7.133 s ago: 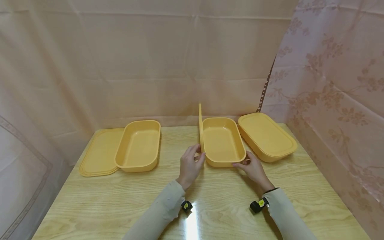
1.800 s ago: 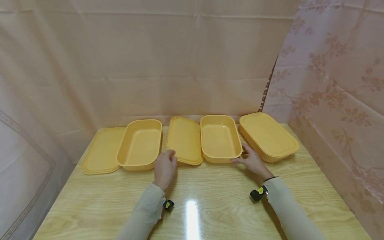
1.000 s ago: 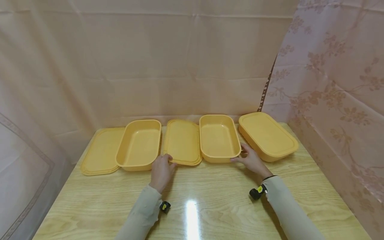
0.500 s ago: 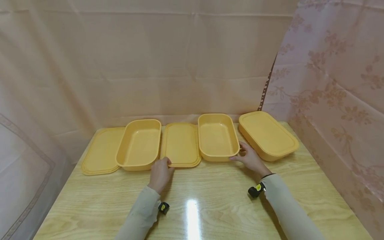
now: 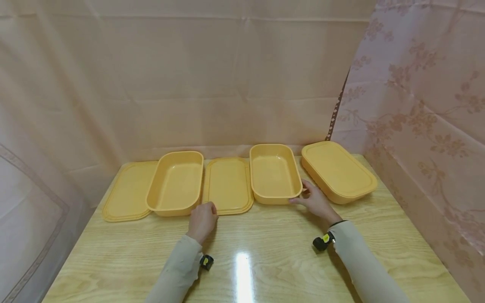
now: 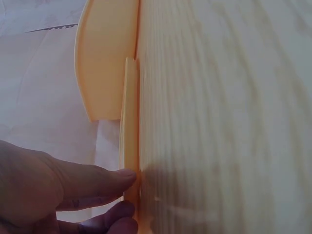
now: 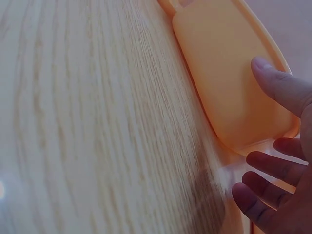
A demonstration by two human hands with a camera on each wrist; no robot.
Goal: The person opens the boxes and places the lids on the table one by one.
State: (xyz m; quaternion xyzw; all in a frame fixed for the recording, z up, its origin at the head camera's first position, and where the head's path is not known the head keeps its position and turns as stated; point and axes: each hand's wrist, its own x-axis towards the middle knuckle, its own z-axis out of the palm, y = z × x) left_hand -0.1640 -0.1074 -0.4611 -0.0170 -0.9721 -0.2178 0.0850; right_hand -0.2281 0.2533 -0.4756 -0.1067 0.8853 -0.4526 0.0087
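Observation:
My left hand (image 5: 202,219) is at the near left corner of a yellow lid (image 5: 228,185) that lies flat on the table. Thumb and fingers pinch the lid's edge, as the left wrist view shows. To the right of this lid stands an uncovered yellow food container (image 5: 275,170). My right hand (image 5: 316,203) is at its near right corner, the thumb touching the front wall and the other fingers spread loosely by the side. In the right wrist view those fingers look relaxed; whether they touch the wall I cannot tell.
Left of the lid stands another uncovered yellow container (image 5: 176,183), partly over a second lid (image 5: 130,191). A container with its lid on (image 5: 339,170) sits angled at the far right. Fabric curtains (image 5: 227,84) border the wooden table (image 5: 242,252) behind and at the sides.
The lid stood upright beside the middle container, then came down flat to its left. Since then my left hand has drawn it slightly nearer. The middle container has shifted a little left.

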